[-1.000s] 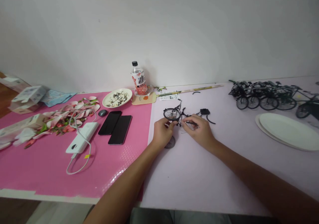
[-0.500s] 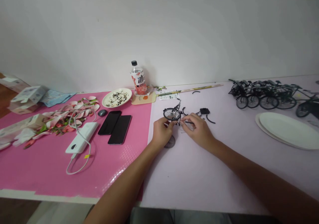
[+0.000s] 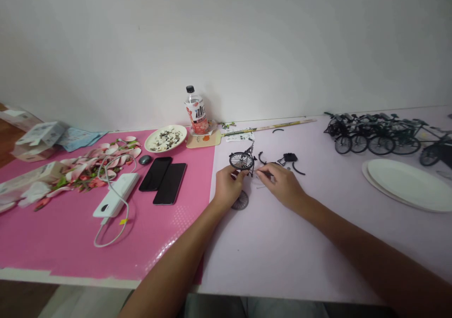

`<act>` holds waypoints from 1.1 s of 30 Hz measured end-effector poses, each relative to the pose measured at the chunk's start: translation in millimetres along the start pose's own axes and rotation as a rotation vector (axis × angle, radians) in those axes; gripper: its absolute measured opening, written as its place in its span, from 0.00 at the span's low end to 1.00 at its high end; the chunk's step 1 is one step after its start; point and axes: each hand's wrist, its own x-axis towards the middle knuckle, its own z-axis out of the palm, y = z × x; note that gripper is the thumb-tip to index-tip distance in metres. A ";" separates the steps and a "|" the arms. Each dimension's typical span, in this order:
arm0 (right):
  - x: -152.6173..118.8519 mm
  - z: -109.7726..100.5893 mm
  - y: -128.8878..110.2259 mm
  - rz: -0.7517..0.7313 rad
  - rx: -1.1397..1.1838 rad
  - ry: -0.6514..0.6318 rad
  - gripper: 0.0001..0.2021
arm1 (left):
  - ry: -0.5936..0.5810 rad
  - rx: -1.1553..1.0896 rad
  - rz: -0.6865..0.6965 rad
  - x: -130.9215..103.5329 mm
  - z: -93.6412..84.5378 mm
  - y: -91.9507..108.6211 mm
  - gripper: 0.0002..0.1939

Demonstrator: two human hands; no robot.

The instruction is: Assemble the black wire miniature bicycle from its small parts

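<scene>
My left hand (image 3: 229, 184) is closed on a small black model bicycle (image 3: 242, 160), pinching it near its lower frame with one spoked wheel on top. Just right of it, my right hand (image 3: 282, 182) has thumb and forefinger pressed together; what they hold, if anything, is too small to make out. A loose spoked wheel (image 3: 240, 200) lies on the table beside my left wrist. Behind my right hand sit a black basket-like part (image 3: 290, 157) and a curved black strip (image 3: 298, 169). Another curved strip (image 3: 278, 131) rests farther back.
Several finished-looking model bicycles (image 3: 381, 136) stand at the back right, behind stacked white plates (image 3: 409, 186). On the pink left side lie two phones (image 3: 170, 183), a white power bank (image 3: 116, 195) with cable, petals and a bowl (image 3: 165, 139). A drink bottle (image 3: 197, 113) stands near the wall.
My right hand has drawn slightly right, away from the model bicycle, widening the gap between my hands. The bicycle has tilted and shifted a little to the left in my left hand.
</scene>
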 end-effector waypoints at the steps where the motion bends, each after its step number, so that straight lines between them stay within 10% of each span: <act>1: 0.2 -0.5 0.1 0.004 -0.025 -0.005 0.12 | -0.004 -0.001 0.005 -0.1 0.2 -0.3 0.06; 33: -1.3 -3.4 -7.2 0.222 0.052 -0.171 0.14 | 0.007 0.017 -0.046 0.0 -0.9 1.6 0.04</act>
